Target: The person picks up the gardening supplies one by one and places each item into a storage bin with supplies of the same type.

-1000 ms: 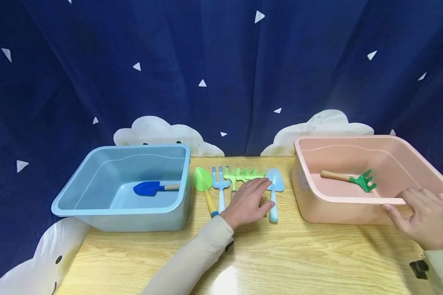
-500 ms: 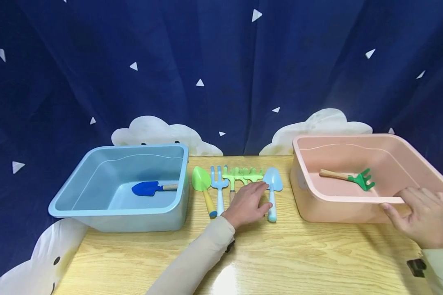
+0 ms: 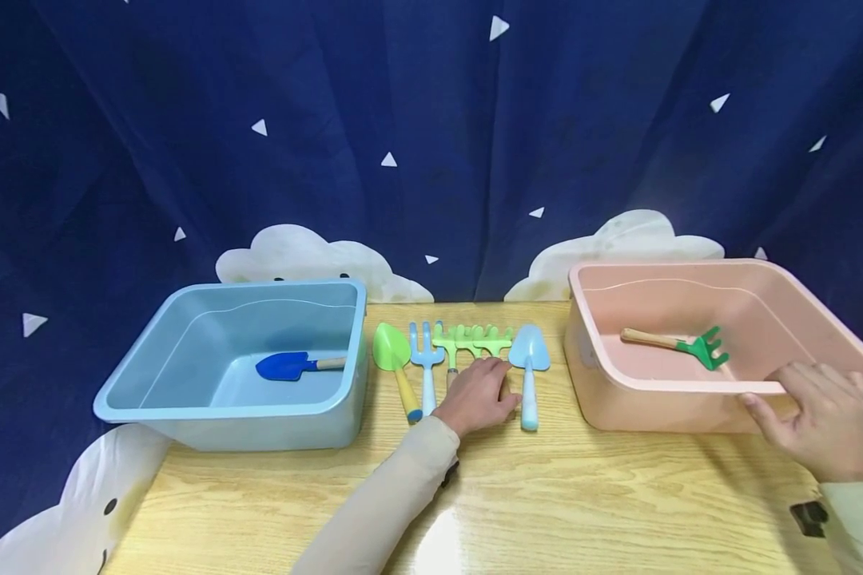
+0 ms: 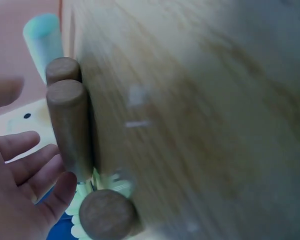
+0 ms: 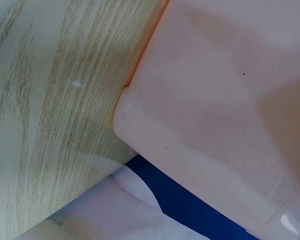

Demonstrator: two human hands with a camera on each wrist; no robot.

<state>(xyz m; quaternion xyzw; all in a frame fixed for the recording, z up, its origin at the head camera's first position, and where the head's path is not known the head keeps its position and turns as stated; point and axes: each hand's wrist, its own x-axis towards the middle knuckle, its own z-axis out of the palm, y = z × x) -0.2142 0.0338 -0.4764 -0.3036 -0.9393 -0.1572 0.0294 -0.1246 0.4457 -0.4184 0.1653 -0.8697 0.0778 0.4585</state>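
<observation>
In the head view my left hand (image 3: 478, 397) reaches over several light green toy rakes (image 3: 492, 342), covering most of their handles. The left wrist view has its loosely bent fingers beside a wooden rake handle (image 4: 70, 130), with nothing in them. Left of this hand lie a blue hand fork (image 3: 427, 357) and a green trowel (image 3: 391, 346) with a yellow handle; right of it lies a light blue trowel (image 3: 530, 350). My right hand (image 3: 827, 419) grips the near rim of a pink tub (image 3: 590, 375), fingers over the edge and thumb outside.
A dark green rake (image 3: 706, 348) with a wooden handle lies inside the pink tub. At the left stands a blue tub (image 3: 230, 414) holding a dark blue trowel (image 3: 282, 366). Behind the wooden table (image 3: 582, 495) hangs a navy curtain (image 3: 431, 104).
My left hand's fingers have drawn back and bent down toward the rake handles, uncovering more of the light blue trowel. The right hand stays on the tub rim.
</observation>
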